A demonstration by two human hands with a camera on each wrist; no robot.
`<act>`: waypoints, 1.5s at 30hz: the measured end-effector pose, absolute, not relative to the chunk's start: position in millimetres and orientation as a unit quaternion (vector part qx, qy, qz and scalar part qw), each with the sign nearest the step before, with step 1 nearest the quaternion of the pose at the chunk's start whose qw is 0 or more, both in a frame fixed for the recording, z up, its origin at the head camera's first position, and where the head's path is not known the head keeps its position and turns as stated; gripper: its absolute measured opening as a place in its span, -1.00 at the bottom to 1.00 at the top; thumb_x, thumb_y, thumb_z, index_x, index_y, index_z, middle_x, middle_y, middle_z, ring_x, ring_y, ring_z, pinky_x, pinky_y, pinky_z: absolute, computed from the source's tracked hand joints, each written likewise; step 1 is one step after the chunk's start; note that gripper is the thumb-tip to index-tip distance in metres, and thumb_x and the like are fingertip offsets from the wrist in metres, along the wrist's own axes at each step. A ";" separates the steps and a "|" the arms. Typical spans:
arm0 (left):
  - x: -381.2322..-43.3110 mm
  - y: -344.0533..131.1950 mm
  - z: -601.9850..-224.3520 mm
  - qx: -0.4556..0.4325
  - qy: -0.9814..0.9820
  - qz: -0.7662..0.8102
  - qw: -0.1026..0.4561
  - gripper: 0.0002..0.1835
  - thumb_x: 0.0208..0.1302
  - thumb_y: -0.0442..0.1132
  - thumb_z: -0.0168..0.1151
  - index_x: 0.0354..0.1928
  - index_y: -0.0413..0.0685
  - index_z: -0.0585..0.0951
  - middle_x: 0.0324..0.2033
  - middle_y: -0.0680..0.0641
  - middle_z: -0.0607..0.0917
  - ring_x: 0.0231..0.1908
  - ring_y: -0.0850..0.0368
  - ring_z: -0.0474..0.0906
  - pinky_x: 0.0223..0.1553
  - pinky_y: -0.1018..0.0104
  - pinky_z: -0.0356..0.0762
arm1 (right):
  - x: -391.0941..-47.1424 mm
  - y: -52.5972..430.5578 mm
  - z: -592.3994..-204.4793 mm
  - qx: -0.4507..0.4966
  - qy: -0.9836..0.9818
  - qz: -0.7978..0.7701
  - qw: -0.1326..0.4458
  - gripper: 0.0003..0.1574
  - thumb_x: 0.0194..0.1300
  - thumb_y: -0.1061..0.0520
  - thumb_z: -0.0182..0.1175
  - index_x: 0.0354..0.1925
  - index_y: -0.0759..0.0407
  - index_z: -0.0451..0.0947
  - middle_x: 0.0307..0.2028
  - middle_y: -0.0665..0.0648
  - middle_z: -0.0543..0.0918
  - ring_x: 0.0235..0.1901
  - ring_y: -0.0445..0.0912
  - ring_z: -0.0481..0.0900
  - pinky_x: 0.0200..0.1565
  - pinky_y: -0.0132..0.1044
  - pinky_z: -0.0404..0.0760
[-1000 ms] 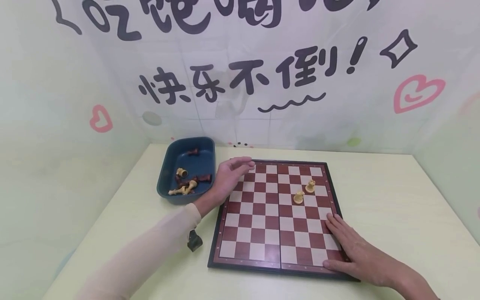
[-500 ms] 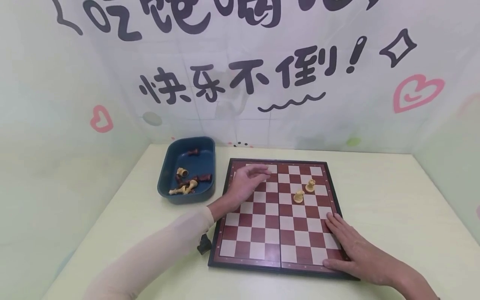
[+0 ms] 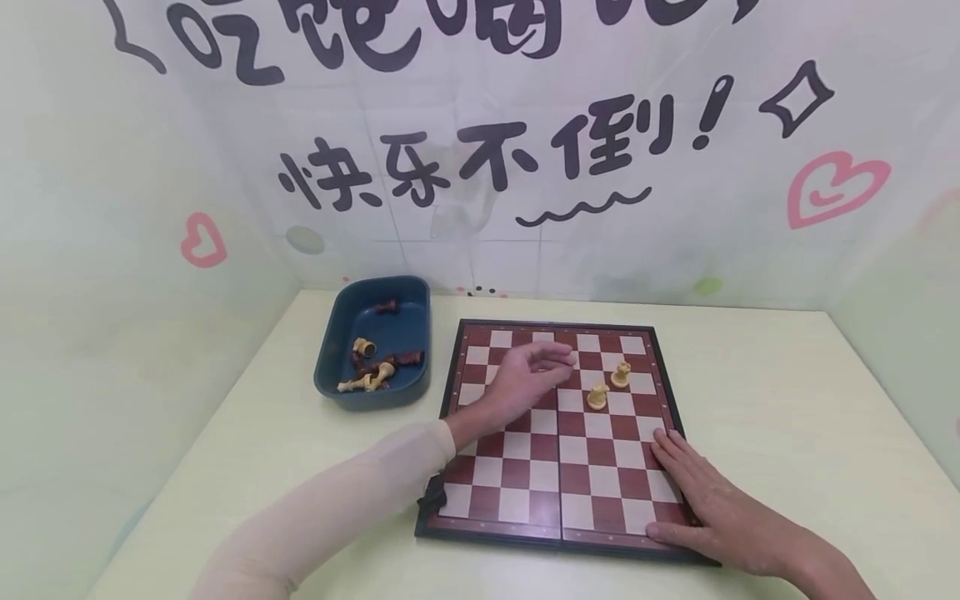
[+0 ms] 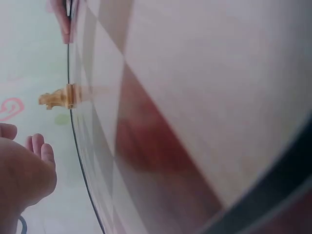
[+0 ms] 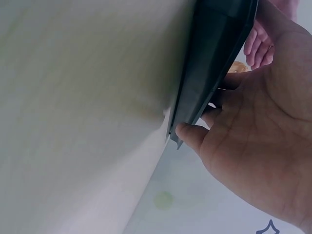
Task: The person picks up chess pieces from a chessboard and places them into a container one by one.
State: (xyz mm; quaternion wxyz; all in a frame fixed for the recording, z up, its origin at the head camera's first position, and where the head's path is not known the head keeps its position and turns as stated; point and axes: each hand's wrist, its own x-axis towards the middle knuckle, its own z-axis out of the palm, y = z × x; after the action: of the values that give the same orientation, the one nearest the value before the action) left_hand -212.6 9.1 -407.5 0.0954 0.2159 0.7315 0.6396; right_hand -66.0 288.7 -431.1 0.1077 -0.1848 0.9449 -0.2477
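Two cream chess pieces stand upright on the right half of the red-and-white chessboard (image 3: 514,475). The nearer one (image 3: 597,397) has a knight-like outline; the other piece (image 3: 621,375) is just behind and to its right. My left hand (image 3: 525,379) is over the board's middle fold, left of both pieces, fingers loosely bent with nothing visible between them. In the left wrist view, cream chess pieces (image 4: 58,99) overlap beyond that hand. My right hand (image 3: 723,504) rests on the board's near right corner, fingers extended over its black edge (image 5: 209,53).
Left of the board, a dark blue plastic bin (image 3: 330,354) holds several cream and dark brown chess pieces lying on their sides. Bare pale table (image 3: 780,400) shows to the right. A white printed sheet (image 3: 675,258) hangs behind the table.
My left hand has moved rightward, from the board's far left edge beside the bin to the middle fold near the pieces. My right hand has stayed on the corner.
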 end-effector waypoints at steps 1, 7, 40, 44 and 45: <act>-213.0 10.9 -408.2 0.218 0.733 0.638 0.096 -0.62 0.37 -0.37 0.31 0.19 -0.29 0.59 0.02 -0.13 0.71 0.06 0.04 0.63 0.09 0.33 0.57 | -66.5 288.7 -430.5 -0.185 0.946 -0.243 0.108 0.27 0.30 -0.49 0.20 0.63 0.10 -0.09 0.60 0.15 -0.06 0.54 0.10 -0.14 0.38 -0.39 0.00; -210.6 23.4 -407.9 0.214 0.732 0.636 0.118 -0.61 0.31 -0.41 0.34 0.17 -0.32 0.60 0.00 -0.14 0.72 0.01 0.07 0.64 0.04 0.35 0.59 | -69.1 290.6 -427.1 -0.189 0.944 -0.247 0.112 0.27 0.30 -0.49 0.19 0.63 0.10 -0.10 0.60 0.15 -0.08 0.55 0.07 -0.17 0.39 -0.36 0.04; -196.6 53.6 -429.2 0.189 0.798 0.562 0.105 -0.82 0.34 -0.38 0.37 -0.05 -0.14 0.75 -0.19 0.12 0.73 -0.18 0.36 0.63 -0.11 0.48 0.59 | -65.7 291.2 -433.2 -0.198 0.934 -0.274 0.116 0.25 0.33 -0.44 0.21 0.63 0.13 -0.10 0.60 0.19 -0.10 0.56 0.03 -0.22 0.20 -0.68 -0.23; -199.0 53.7 -430.6 0.201 0.791 0.570 0.101 -0.81 0.35 -0.42 0.33 -0.02 -0.18 0.74 -0.17 0.08 0.73 -0.15 0.35 0.64 -0.08 0.48 0.59 | -65.5 291.9 -432.4 -0.206 0.931 -0.283 0.104 0.24 0.34 -0.42 0.23 0.62 0.17 -0.08 0.60 0.22 -0.08 0.55 0.02 -0.23 0.17 -0.78 -0.28; -200.0 53.9 -430.6 0.205 0.789 0.570 0.100 -0.80 0.35 -0.43 0.32 -0.02 -0.19 0.74 -0.16 0.07 0.73 -0.14 0.34 0.64 -0.07 0.47 0.59 | -66.0 292.2 -432.1 -0.207 0.931 -0.284 0.104 0.24 0.34 -0.41 0.23 0.62 0.17 -0.08 0.59 0.22 -0.08 0.55 0.01 -0.23 0.16 -0.79 -0.29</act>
State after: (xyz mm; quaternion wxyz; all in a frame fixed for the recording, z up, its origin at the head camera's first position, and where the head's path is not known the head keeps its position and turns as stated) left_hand -200.0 53.9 -430.6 0.0998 0.2050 0.7892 0.5703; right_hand -66.0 292.2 -432.1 0.1040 -0.2071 0.9305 -0.2836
